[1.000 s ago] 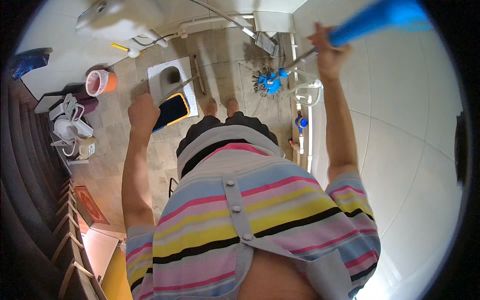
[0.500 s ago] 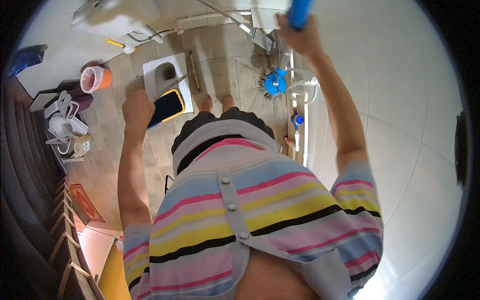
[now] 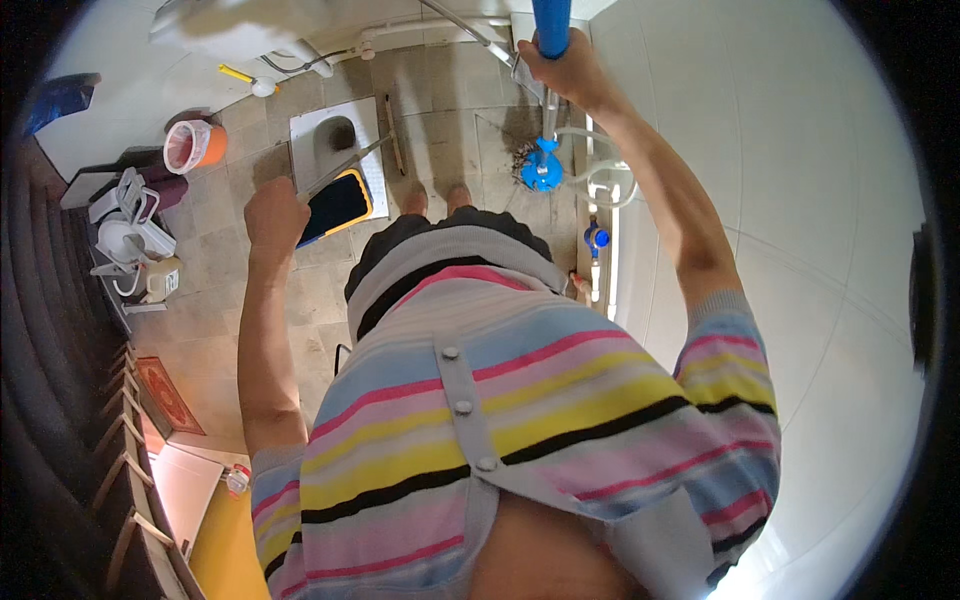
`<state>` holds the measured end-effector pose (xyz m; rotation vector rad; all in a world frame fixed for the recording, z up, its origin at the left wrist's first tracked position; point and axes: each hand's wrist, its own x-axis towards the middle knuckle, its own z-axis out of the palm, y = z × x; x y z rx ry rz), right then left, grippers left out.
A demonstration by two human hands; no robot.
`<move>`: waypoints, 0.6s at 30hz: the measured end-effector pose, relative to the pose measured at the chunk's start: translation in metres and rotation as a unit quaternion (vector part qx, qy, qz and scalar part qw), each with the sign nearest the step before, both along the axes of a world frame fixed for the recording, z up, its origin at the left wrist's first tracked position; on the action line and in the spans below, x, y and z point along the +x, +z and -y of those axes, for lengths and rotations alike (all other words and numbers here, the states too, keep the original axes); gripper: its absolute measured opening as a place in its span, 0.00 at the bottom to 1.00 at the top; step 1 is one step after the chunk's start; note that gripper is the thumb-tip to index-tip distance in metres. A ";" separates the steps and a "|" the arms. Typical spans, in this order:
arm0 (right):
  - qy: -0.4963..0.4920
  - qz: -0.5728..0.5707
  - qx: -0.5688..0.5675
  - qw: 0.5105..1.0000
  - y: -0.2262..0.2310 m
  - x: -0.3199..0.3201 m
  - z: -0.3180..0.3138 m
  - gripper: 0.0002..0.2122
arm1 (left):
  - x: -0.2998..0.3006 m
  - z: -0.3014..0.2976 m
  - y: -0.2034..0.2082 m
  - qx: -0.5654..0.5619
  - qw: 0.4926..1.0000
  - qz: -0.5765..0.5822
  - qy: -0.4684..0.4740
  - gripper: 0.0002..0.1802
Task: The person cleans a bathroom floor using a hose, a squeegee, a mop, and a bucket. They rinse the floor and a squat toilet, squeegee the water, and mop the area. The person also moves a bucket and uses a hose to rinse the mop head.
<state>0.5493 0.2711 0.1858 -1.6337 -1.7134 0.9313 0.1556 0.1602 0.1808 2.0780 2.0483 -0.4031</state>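
My right hand [image 3: 575,75] is raised at the upper right, its fingers wrapped round the blue grip of a mop [image 3: 551,25]. The mop's metal pole runs down to a round blue mop head [image 3: 541,172] with dark strands, on the tiled floor near the pipes. On the left, my left hand [image 3: 277,215] is closed round the near end of a thin pole, which leads to the narrow bar of a floor squeegee [image 3: 394,135]. Beside that hand, below the pole, is a dark rectangular thing [image 3: 337,208] with yellow and blue edges; its kind is unclear.
A white squat toilet pan [image 3: 305,140] is set in the floor. An orange lined bin [image 3: 212,146] and a folded white-and-grey object [image 3: 125,240] stand at the left. White pipes with a blue fitting [image 3: 596,238] run along the right wall. A washbasin [image 3: 225,20] hangs at the far left.
My right hand and the mop's blue grip have moved left. The mop head has shifted slightly left and down in view, and its strands look less spread. My left hand has hardly moved.
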 end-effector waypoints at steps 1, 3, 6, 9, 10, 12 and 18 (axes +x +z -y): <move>-0.004 0.009 -0.023 1.000 -0.015 0.002 -0.007 0.15 | -0.002 -0.001 0.000 -0.006 1.000 -0.002 0.006 0.09; 0.016 0.011 0.034 0.999 -0.028 -0.005 -0.007 0.15 | 0.001 -0.007 -0.010 -0.020 0.999 -0.009 0.029 0.10; 0.042 0.038 0.017 0.998 0.009 -0.031 -0.009 0.18 | -0.021 0.011 -0.011 0.009 1.000 -0.005 0.024 0.10; 0.026 0.023 0.032 0.999 0.049 -0.028 0.000 0.14 | -0.027 0.015 -0.009 -0.033 0.997 0.007 0.075 0.09; -0.032 -0.030 0.043 0.998 0.060 -0.026 0.009 0.13 | -0.029 0.017 -0.008 -0.023 0.997 0.007 0.066 0.08; -0.020 -0.059 0.074 0.995 0.040 -0.005 0.010 0.13 | -0.029 0.018 -0.007 -0.009 0.999 0.010 0.039 0.07; 0.003 -0.043 0.022 0.999 -0.010 0.020 0.038 0.13 | -0.027 0.012 -0.022 -0.027 0.998 0.021 0.054 0.11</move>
